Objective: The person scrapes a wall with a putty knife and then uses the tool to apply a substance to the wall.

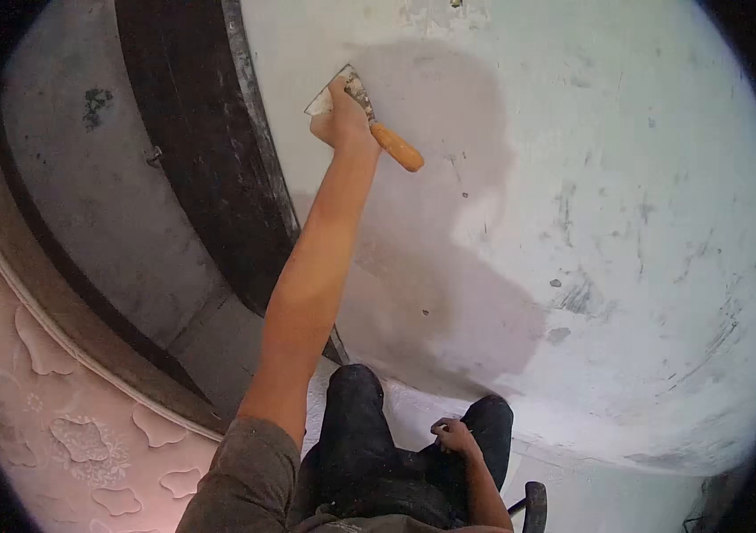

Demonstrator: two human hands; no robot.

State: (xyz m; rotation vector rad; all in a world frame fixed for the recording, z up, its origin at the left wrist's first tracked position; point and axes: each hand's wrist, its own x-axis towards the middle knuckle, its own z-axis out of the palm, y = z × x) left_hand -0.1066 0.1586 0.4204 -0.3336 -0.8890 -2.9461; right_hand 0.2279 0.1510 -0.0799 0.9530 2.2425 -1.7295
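My left hand [340,120] is stretched up to the pale wall [591,178] and closed around the metal blade of a putty knife [396,147]. The knife's orange wooden handle points down to the right, and its whitish blade shows past my fingers at the upper left, against the wall. My right hand [455,436] rests by my right thigh, its fingers curled; whether anything is in them is too small to tell. My shadow falls across the wall around the knife. Small chips and grey scuffs mark the wall.
A dark wooden door frame [209,133] borders the wall on the left, with a grey floor [93,178] beyond it. At the lower left is a pink patterned mattress [67,426]. A dark curved bar [534,508] stands near my right elbow.
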